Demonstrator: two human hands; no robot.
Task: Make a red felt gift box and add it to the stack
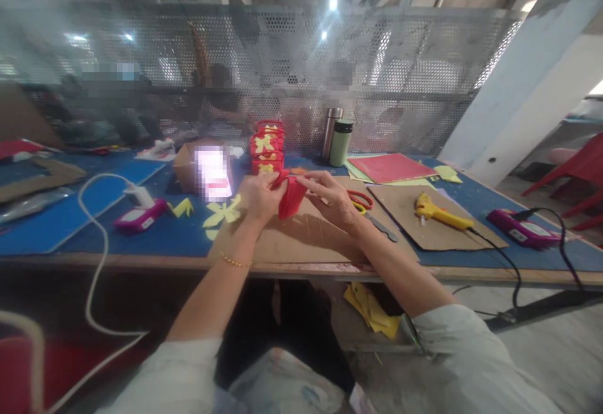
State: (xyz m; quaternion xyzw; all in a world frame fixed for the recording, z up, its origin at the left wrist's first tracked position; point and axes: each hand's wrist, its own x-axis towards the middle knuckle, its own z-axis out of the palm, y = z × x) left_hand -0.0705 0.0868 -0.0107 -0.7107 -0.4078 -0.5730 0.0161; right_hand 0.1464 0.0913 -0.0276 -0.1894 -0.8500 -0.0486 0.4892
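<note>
Over a flat sheet of brown cardboard [306, 247] on a blue-covered surface [174, 241], you handle a folded piece of bright red material [293, 199], held just above the sheet between your two hands. Your left hand [264, 194] has its grip clasped on the piece's left side, a gold-coloured beaded bracelet [235, 263] around the wrist. Your right hand [333, 201] brings its fingertips to the upper right edge; whether that grip pinches or only touches, one cannot tell. Behind your hands rises a stack of red pieces with yellow flower shapes [267, 144]; near your left forearm lies a pale yellow flower-shaped cutout [223, 212]. Orange-red looped handles [363, 199] sit just beside your right hand, and farther right a yellow corded glue gun [445, 216] rests on a second brown cardboard sheet [452, 241].
</note>
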